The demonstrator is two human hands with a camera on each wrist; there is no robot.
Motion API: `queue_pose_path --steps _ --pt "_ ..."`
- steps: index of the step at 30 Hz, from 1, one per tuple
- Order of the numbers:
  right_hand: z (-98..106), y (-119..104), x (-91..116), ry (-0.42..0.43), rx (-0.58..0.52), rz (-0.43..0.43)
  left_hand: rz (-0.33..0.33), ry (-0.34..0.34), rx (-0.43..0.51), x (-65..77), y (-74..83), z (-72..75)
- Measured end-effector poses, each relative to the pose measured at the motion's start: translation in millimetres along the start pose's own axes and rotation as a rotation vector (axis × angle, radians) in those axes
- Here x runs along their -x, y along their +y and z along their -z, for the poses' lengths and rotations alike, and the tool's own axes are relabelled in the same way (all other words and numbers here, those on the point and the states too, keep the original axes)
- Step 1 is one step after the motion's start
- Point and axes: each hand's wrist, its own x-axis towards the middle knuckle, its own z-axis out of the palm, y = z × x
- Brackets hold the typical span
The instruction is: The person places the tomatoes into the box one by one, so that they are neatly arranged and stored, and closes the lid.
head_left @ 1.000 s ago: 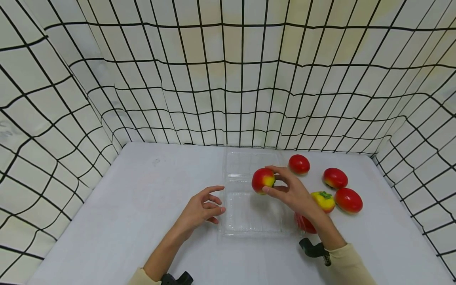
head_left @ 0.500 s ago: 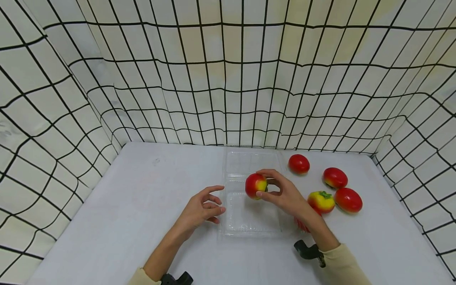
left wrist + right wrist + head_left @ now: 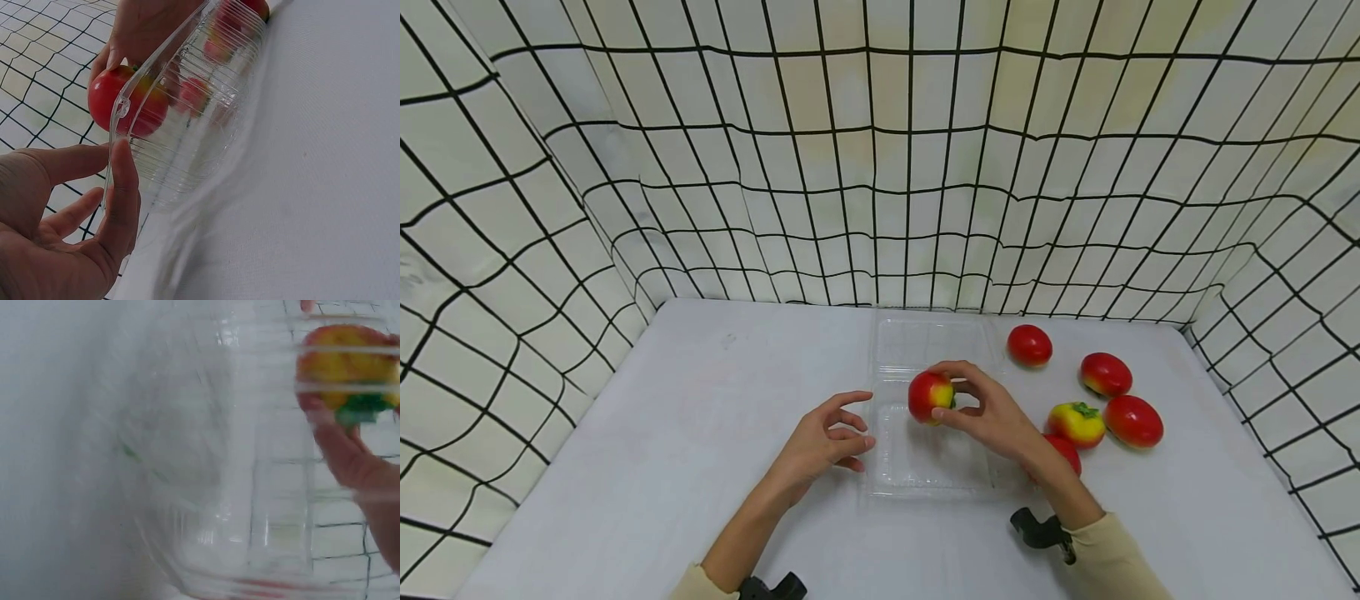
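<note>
Between the thumb and fingers of my right hand [image 3: 992, 412] is a red-and-yellow fruit [image 3: 928, 397] with a green leafy top. It is held over the clear plastic clamshell container [image 3: 891, 471], which lies spread on the table. The right wrist view, blurred, shows this fruit [image 3: 344, 362] through the clear plastic, with the thumb [image 3: 350, 456] against it. At the container's left rim, my left hand [image 3: 820, 437] has its fingers spread and loosely bent, holding no fruit. In the left wrist view, its fingertips are close to or touching the rim [image 3: 119, 119]; firm contact cannot be made out.
Several similar fruits lie right of the container: one at the back [image 3: 1029, 346], one at the far right [image 3: 1133, 422], and a yellow-topped one [image 3: 1077, 425]. Another red fruit [image 3: 1065, 452] is partly behind the right forearm. Black netting [image 3: 910, 192] hangs around the white table [image 3: 722, 400].
My right hand has carried the fruit left and nearer over the container, lowering slightly in view. More of the red fruit behind the forearm shows. My left hand stays put.
</note>
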Motion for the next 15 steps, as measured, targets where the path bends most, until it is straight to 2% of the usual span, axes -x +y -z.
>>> queue_pose_path --steps 6,15 --pt "-4 0 -1 -0.023 -0.016 0.011 0.002 0.001 -0.009 -0.2 -0.5 -0.5" --pt "-12 1 -4 -0.004 0.013 0.003 -0.003 -0.006 -0.004 -0.2 -0.4 -0.2"
